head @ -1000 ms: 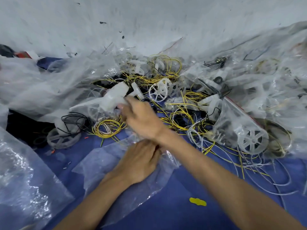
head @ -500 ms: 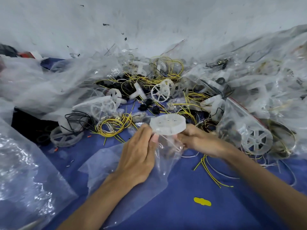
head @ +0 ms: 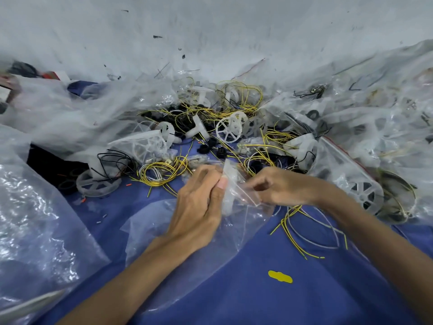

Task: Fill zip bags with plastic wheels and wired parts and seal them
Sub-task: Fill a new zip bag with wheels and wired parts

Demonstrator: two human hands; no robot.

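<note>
Nearest, on the blue cloth (head: 234, 301), lies the clear zip bag (head: 239, 233): limp, slick film, best taken at its stiffer mouth strip. The left hand (head: 199, 202) pinches one lip and the right hand (head: 278, 186) pinches the other. A white plastic wheel (head: 227, 198), light and rigid, stands edge-on in the mouth. Beyond are springy yellow wire coils (head: 161, 172), then the heap of loose wheels (head: 230, 129).

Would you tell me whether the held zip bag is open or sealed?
Open: the left hand and right hand hold the mouth of the zip bag apart, and a white wheel sits edgewise in it.
</note>
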